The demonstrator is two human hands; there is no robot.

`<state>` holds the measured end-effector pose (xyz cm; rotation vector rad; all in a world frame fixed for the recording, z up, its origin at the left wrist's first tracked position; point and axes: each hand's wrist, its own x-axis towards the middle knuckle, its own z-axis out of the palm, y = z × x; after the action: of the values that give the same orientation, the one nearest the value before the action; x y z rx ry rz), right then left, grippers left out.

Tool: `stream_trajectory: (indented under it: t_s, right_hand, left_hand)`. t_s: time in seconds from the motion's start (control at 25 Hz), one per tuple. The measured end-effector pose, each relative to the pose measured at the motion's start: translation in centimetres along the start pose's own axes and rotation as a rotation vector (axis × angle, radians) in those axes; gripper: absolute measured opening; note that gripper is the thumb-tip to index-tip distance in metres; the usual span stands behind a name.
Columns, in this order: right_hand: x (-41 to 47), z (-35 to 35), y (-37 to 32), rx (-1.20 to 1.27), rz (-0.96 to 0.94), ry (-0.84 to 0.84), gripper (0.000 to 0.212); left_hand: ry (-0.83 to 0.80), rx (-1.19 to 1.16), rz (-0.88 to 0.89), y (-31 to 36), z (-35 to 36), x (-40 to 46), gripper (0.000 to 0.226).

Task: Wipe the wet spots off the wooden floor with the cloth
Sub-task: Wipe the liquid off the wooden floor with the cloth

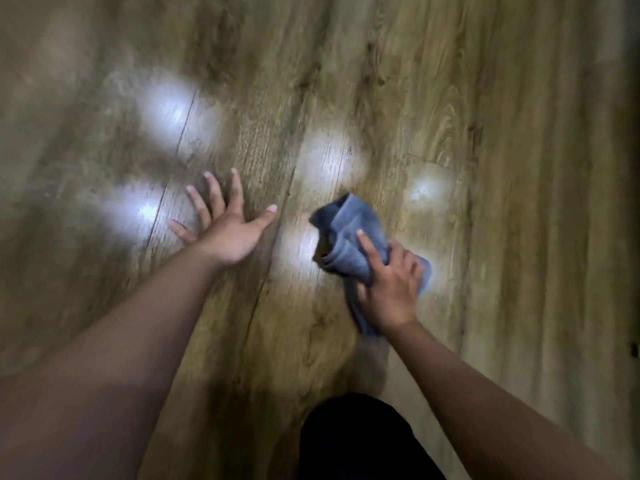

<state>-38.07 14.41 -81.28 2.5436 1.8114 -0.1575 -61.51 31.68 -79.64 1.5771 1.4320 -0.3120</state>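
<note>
A crumpled blue-grey cloth point(349, 237) lies pressed on the wooden floor point(502, 168), right of centre. My right hand point(389, 285) grips its near end, index finger stretched over the folds. My left hand point(227, 223) rests flat on the planks to the left of the cloth, fingers spread and holding nothing. Several pale shiny patches glint on the boards: one point(169, 109) at the upper left, one point(329, 157) just beyond the cloth, one point(429, 187) to its right. I cannot tell whether these patches are wetness or light reflections.
Dark plank seams run diagonally across the floor, one point(273, 268) passing between my hands. A dark clothed knee point(356, 441) fills the bottom centre. Another bright patch point(138, 213) lies left of my left hand. The picture is motion-blurred.
</note>
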Motion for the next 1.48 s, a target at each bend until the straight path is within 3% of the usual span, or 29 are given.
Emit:
stream_trajectory:
  t_s: [0.16, 0.28, 0.48, 0.6, 0.72, 0.84, 0.96, 1.08, 1.48]
  right_hand:
    - [2.1, -0.9, 10.3, -0.008, 0.577, 0.048, 0.07]
    - [3.3, 0.2, 10.3, -0.042, 0.774, 0.097, 0.069]
    - [2.7, 1.0, 8.6, -0.003, 0.761, 0.136, 0.07]
    - [3.6, 0.5, 9.4, 0.018, 0.609, 0.118, 0.071]
    - [3.8, 0.3, 11.9, -0.052, 0.128, 0.116, 0.075]
    - [5.0, 0.3, 13.7, -0.01, -0.003, 0.12, 0.076]
    - [6.5, 0.4, 14.6, 0.021, -0.006, 0.126, 0.077]
    - [9.7, 0.1, 16.1, 0.029, 0.018, 0.155, 0.077]
    - [28.1, -1.1, 22.6, 0.002, 0.451, 0.264, 0.067]
  left_hand:
    - [-0.016, 0.244, -0.029, -1.1, 1.5, 0.5, 0.121]
    - [0.029, 0.247, -0.015, -0.8, 1.7, 0.6, 0.123]
    - [0.036, 0.259, -0.061, -0.7, 2.1, 0.8, 0.122]
    - [0.269, 0.279, -0.068, 0.4, 2.7, 0.8, 0.109]
    - [0.449, 0.38, 0.31, 4.4, 3.1, 2.4, 0.073]
    - [0.391, 0.452, 0.652, 10.1, 3.5, 5.8, 0.059]
    - [0.342, 0.445, 0.72, 15.4, 4.0, 8.9, 0.059]
    - [0.392, 0.437, 0.782, 17.9, 3.6, 11.8, 0.055]
    - [0.507, 0.537, 0.741, 17.7, 2.6, 15.9, 0.049]
